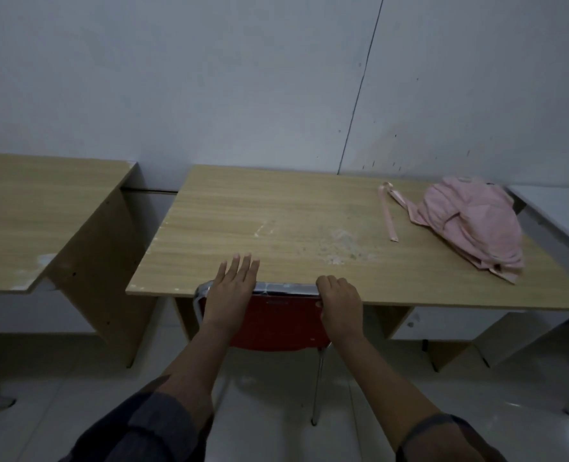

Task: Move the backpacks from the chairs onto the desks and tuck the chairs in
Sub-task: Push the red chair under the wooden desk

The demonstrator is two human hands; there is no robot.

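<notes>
Fingers of the left hand [231, 288] lie flat and spread on the red chair's chrome back rail [286, 289]; right hand [339, 300] curls around it. Seat hidden beneath the wood-grain desk [276, 221]; soft pink backpack [473, 225] rests at the desk's far right

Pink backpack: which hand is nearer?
Right. The right hand grips the chair back, left of the pink backpack; the left hand is farther left.
</notes>
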